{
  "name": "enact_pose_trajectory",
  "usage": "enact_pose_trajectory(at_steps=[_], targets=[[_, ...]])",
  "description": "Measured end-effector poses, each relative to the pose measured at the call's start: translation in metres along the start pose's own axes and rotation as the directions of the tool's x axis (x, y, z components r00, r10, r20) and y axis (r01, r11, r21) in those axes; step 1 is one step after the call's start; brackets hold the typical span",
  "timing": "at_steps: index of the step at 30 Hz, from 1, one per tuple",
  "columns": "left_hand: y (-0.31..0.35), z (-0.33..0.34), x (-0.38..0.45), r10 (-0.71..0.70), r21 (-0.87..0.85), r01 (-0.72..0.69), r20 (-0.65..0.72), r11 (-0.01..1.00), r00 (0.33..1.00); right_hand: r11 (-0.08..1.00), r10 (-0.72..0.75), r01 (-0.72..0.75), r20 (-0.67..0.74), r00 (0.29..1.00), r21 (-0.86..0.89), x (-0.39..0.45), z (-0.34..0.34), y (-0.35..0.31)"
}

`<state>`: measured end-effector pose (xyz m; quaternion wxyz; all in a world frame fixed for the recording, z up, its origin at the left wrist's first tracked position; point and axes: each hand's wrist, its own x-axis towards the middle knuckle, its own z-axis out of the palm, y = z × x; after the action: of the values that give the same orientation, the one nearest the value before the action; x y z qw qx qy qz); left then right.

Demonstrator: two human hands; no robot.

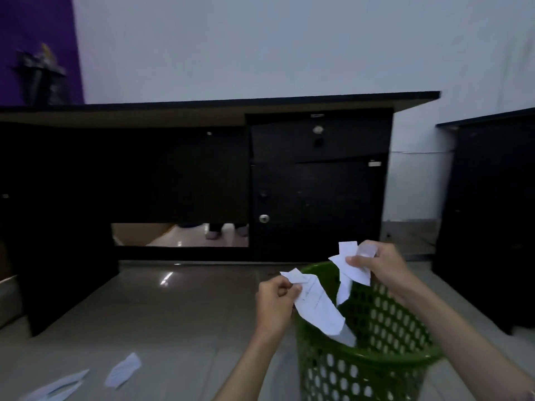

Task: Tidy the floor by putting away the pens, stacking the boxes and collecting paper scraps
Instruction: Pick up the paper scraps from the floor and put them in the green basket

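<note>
A green perforated waste basket (pixel 376 360) stands on the floor right in front of me. Over its left rim my left hand (pixel 275 302) pinches a long white paper scrap (pixel 318 308) that hangs down into the basket. Higher and to the right, my right hand (pixel 376 264) pinches another torn white paper scrap (pixel 351 273) above the basket's far rim. Two more paper scraps lie on the floor at the lower left, one crumpled scrap (pixel 123 370) and one flat strip (pixel 58 387). No pens or boxes are in view.
A dark desk (pixel 202 105) with a drawer and cupboard door (pixel 318 209) stands close ahead. A second dark cabinet (pixel 492 212) is at the right. Glossy grey floor tiles (pixel 173 314) spread between me and the desk. A dark bag sits on the desk's left end.
</note>
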<state>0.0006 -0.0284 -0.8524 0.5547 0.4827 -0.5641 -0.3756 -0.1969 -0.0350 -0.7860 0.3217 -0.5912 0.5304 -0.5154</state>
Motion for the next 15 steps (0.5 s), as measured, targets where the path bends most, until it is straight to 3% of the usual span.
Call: enact_pose_trajectory(at_steps=[2,9,15], targets=[[0.000,0.029,0.006,0.032,0.019,-0.033,0.060,0.999,0.998,0.999,0.016,-0.018,-0.066,0.998,-0.039,0.000,-0.021,0.016],[-0.009,0.063,0.014,0.046,0.148,-0.083,0.239,0.985,0.970,0.974,0.131,-0.146,-0.096,0.987,-0.174,0.004,-0.046,0.059],[-0.022,0.050,0.017,0.014,0.198,-0.055,0.199,0.979,0.980,0.960,0.241,-0.247,-0.056,0.969,-0.135,0.004,-0.038,0.056]])
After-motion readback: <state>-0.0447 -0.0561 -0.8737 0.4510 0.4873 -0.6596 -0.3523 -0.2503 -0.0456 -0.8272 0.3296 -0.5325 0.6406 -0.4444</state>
